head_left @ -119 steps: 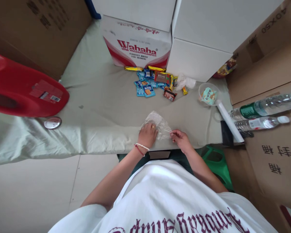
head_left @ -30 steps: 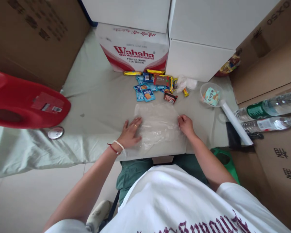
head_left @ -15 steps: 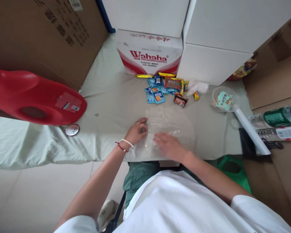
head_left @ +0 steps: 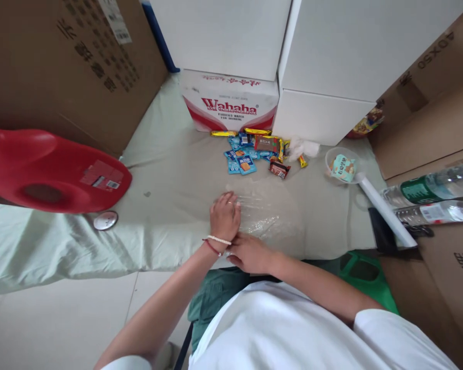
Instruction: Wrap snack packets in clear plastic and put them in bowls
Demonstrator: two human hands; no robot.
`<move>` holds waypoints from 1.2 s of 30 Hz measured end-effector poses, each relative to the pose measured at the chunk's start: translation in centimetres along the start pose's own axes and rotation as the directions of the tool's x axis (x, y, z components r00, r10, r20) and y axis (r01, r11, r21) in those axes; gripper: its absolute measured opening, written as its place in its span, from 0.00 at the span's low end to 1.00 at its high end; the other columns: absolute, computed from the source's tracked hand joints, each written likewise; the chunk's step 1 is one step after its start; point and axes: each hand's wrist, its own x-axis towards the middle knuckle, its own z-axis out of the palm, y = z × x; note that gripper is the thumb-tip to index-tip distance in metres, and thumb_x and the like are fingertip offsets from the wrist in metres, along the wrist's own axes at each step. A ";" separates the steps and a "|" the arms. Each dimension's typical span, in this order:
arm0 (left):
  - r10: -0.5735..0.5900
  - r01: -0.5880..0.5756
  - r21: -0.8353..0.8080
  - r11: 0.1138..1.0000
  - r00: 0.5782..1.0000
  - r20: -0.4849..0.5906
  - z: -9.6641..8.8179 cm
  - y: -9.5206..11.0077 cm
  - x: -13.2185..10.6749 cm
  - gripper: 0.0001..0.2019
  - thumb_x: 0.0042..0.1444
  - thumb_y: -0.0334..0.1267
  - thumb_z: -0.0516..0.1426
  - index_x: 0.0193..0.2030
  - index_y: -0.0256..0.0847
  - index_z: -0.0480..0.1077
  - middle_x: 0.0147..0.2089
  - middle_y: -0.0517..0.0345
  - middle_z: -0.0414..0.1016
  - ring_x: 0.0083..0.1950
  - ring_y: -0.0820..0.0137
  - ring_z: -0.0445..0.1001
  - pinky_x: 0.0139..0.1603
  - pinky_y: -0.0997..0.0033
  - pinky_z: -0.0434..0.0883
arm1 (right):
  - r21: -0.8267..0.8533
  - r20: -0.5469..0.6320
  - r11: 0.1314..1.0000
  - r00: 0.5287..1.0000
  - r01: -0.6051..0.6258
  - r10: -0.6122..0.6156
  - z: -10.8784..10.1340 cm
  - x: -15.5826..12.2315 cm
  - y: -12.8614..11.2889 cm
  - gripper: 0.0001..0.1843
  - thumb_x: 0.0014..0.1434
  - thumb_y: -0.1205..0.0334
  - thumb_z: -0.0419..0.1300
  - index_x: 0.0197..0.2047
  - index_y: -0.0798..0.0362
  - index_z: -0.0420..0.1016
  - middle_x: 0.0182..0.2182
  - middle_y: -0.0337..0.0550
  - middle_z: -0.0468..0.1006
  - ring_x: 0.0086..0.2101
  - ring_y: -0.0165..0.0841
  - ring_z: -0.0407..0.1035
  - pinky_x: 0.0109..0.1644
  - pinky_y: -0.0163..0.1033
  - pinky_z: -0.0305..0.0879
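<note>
Left hand (head_left: 225, 216) lies flat and open on the left end of the bag (head_left: 272, 213), right hand (head_left: 250, 253) just behind it at the near edge, can't tell its grip, bag runs off rightward

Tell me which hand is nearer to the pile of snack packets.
Left. The left hand rests on the clear plastic bag, just short of the snack packets; the right hand sits farther back, beside the left wrist.

The red-and-white carton (head_left: 231, 105) reads "Wahaha" in red letters. The brown cardboard box (head_left: 428, 72) on the right bears "40X50" in black print.
</note>
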 end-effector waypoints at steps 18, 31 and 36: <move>0.104 -0.156 0.225 0.962 0.968 0.230 0.9 -4.1 0.3 0.34 0.71 0.52 0.45 0.80 0.43 0.52 0.81 0.41 0.49 0.81 0.48 0.53 0.77 0.25 0.32 | -0.100 -0.597 0.790 0.672 -0.604 0.438 -11.7 -7.7 19.1 0.21 0.70 0.57 0.52 0.59 0.52 0.79 0.52 0.57 0.80 0.52 0.48 0.74 0.58 0.55 0.72; 0.086 -0.147 0.242 0.959 0.965 0.247 0.7 -4.0 0.3 0.38 0.68 0.59 0.50 0.80 0.46 0.52 0.82 0.42 0.49 0.81 0.46 0.51 0.77 0.26 0.32 | -0.204 -0.370 0.700 0.716 -0.684 0.592 -17.6 2.8 21.5 0.13 0.64 0.50 0.65 0.44 0.49 0.83 0.35 0.52 0.80 0.40 0.48 0.74 0.42 0.47 0.67; 0.100 -0.163 0.227 0.960 0.959 0.265 0.7 -4.1 0.2 0.41 0.67 0.63 0.51 0.80 0.44 0.52 0.82 0.40 0.47 0.82 0.45 0.49 0.77 0.26 0.30 | -0.436 -0.446 0.732 0.832 -0.523 0.329 -19.4 8.2 22.5 0.26 0.64 0.67 0.60 0.65 0.55 0.73 0.57 0.61 0.76 0.58 0.52 0.65 0.56 0.51 0.66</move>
